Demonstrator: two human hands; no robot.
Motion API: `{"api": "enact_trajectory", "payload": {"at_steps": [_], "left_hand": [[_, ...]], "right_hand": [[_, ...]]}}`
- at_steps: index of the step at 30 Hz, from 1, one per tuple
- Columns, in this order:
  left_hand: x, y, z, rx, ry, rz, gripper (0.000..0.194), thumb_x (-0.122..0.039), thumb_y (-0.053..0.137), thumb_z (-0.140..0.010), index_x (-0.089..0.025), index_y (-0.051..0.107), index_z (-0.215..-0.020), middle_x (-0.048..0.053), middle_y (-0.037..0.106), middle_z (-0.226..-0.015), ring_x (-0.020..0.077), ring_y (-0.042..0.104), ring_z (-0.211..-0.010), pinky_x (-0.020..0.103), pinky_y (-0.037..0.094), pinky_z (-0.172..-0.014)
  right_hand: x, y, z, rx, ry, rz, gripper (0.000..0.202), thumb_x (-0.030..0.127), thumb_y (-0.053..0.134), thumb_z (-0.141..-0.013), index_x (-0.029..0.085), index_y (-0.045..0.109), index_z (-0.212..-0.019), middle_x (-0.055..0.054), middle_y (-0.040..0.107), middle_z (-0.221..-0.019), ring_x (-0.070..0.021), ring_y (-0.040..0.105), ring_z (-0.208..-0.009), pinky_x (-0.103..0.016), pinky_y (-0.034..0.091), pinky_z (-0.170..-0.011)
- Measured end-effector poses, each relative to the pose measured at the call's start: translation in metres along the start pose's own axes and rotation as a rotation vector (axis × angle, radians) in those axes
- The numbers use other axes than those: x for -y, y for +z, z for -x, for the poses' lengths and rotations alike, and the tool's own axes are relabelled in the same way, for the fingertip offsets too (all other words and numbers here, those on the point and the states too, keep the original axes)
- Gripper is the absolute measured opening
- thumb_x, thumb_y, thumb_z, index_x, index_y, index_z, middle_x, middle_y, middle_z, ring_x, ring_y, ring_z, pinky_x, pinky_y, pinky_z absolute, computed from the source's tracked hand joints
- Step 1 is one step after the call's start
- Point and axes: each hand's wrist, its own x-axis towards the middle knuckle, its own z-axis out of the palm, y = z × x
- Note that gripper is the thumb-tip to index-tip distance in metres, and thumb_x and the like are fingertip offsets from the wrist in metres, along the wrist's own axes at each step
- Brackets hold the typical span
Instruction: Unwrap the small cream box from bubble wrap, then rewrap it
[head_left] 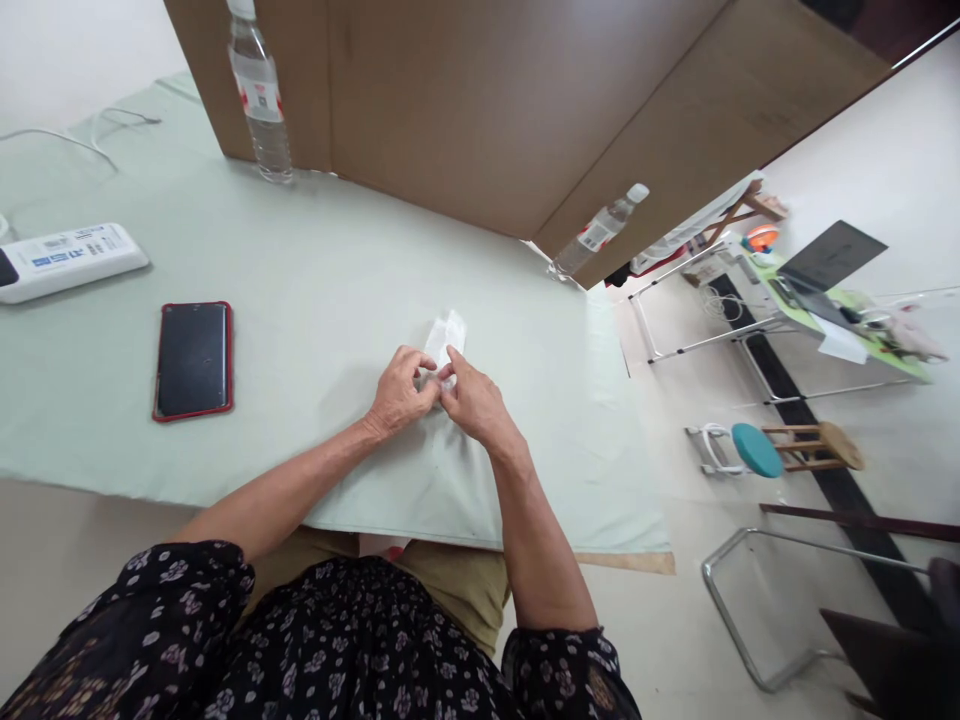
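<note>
A small, thin, crumpled white sheet that looks like a tissue is over the middle of the table, its far end fanning out beyond my fingers. My left hand comes at its near end from the left, thumb and fingers bent in a pinch. From the other side my right hand pinches that same end, index finger stretched along the sheet. The fingertips of both hands nearly meet, and they hide the part between them.
A red-cased tablet and a white box-like device lie to the left on the pale green tablecloth. Water bottles stand against a large cardboard panel. Stools are on the floor at right.
</note>
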Motion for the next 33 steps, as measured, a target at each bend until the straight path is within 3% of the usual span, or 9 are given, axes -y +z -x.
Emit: {"api": "enact_trajectory", "payload": {"at_steps": [4, 9, 14, 17, 19, 23, 26, 29, 33], "left_hand": [[-0.005, 0.003, -0.006, 0.034, -0.078, 0.008, 0.014, -0.026, 0.066, -0.084, -0.02, 0.057, -0.075, 0.001, 0.056, -0.082, 0.013, 0.051, -0.067, 0.029, 0.049, -0.068], [-0.004, 0.007, -0.009, 0.034, -0.086, -0.025, 0.018, -0.016, 0.067, -0.078, -0.02, 0.052, -0.069, -0.002, 0.053, -0.075, 0.0131, 0.05, -0.067, 0.028, 0.048, -0.067], [-0.001, 0.01, -0.01, 0.031, -0.078, -0.043, 0.015, -0.01, 0.065, -0.072, -0.02, 0.053, -0.069, -0.001, 0.053, -0.076, 0.0132, 0.05, -0.066, 0.029, 0.049, -0.069], [0.0, 0.01, -0.008, 0.035, -0.065, -0.054, 0.013, -0.012, 0.063, -0.073, -0.02, 0.053, -0.07, -0.001, 0.054, -0.078, 0.0135, 0.051, -0.067, 0.03, 0.051, -0.071], [0.0, 0.01, -0.007, 0.037, -0.057, -0.068, 0.008, -0.013, 0.063, -0.074, -0.019, 0.059, -0.078, 0.001, 0.055, -0.082, 0.0144, 0.054, -0.071, 0.03, 0.052, -0.072], [0.001, 0.009, -0.005, 0.068, -0.009, -0.114, 0.036, -0.016, 0.06, -0.079, -0.02, 0.068, -0.114, 0.003, 0.056, -0.093, 0.0171, 0.059, -0.082, 0.032, 0.054, -0.078], [0.004, 0.008, -0.005, 0.111, 0.003, -0.131, 0.026, -0.019, 0.06, -0.082, -0.021, 0.074, -0.104, 0.003, 0.055, -0.092, 0.0167, 0.06, -0.081, 0.032, 0.054, -0.08], [0.006, 0.008, -0.005, 0.105, -0.024, -0.107, 0.023, -0.02, 0.062, -0.081, -0.019, 0.072, -0.101, 0.004, 0.057, -0.093, 0.0169, 0.06, -0.081, 0.032, 0.055, -0.08], [0.008, 0.008, -0.006, -0.044, -0.08, -0.125, 0.05, -0.022, 0.071, -0.073, -0.015, 0.059, -0.121, 0.01, 0.059, -0.111, 0.0253, 0.06, -0.103, 0.042, 0.052, -0.094]], "right_hand": [[-0.004, -0.007, -0.003, 0.04, -0.064, 0.022, 0.071, 0.016, 0.056, -0.081, 0.019, 0.043, -0.15, -0.012, 0.069, -0.128, -0.0231, 0.067, -0.094, -0.039, 0.052, -0.09], [-0.031, -0.008, -0.009, 0.099, -0.111, -0.388, 0.072, 0.021, 0.055, -0.076, 0.02, 0.045, -0.146, -0.008, 0.07, -0.123, -0.0117, 0.061, -0.069, -0.033, 0.055, -0.076], [-0.054, 0.001, -0.018, -0.178, 0.274, -0.694, 0.064, 0.039, 0.065, -0.072, 0.014, 0.054, -0.13, -0.011, 0.071, -0.11, -0.0118, 0.062, -0.063, -0.024, 0.047, -0.051], [-0.06, 0.006, -0.029, -0.164, 0.397, -0.708, 0.063, 0.045, 0.07, -0.069, 0.012, 0.058, -0.122, -0.01, 0.072, -0.093, -0.0147, 0.062, -0.059, -0.022, 0.035, -0.041], [-0.06, 0.008, -0.039, -0.126, 0.381, -0.706, 0.059, 0.047, 0.073, -0.068, 0.012, 0.061, -0.114, -0.004, 0.068, -0.072, -0.0151, 0.058, -0.053, -0.023, 0.033, -0.039], [-0.06, 0.01, -0.064, -0.077, 0.321, -0.692, 0.04, 0.045, 0.076, -0.063, 0.016, 0.064, -0.088, 0.007, 0.051, -0.049, -0.0108, 0.045, -0.045, -0.022, 0.031, -0.041], [-0.057, 0.01, -0.076, -0.068, 0.238, -0.696, 0.029, 0.039, 0.077, -0.059, 0.018, 0.06, -0.069, 0.008, 0.05, -0.053, -0.009, 0.045, -0.051, -0.021, 0.035, -0.048], [-0.053, 0.011, -0.074, -0.081, 0.153, -0.719, 0.024, 0.04, 0.074, -0.065, 0.018, 0.065, -0.07, 0.004, 0.06, -0.067, -0.012, 0.055, -0.066, -0.024, 0.044, -0.062], [-0.051, 0.016, -0.049, -0.172, -0.068, -0.713, 0.022, 0.04, 0.072, -0.075, 0.02, 0.074, -0.084, -0.001, 0.07, -0.089, -0.0173, 0.063, -0.086, -0.03, 0.05, -0.08]]}}
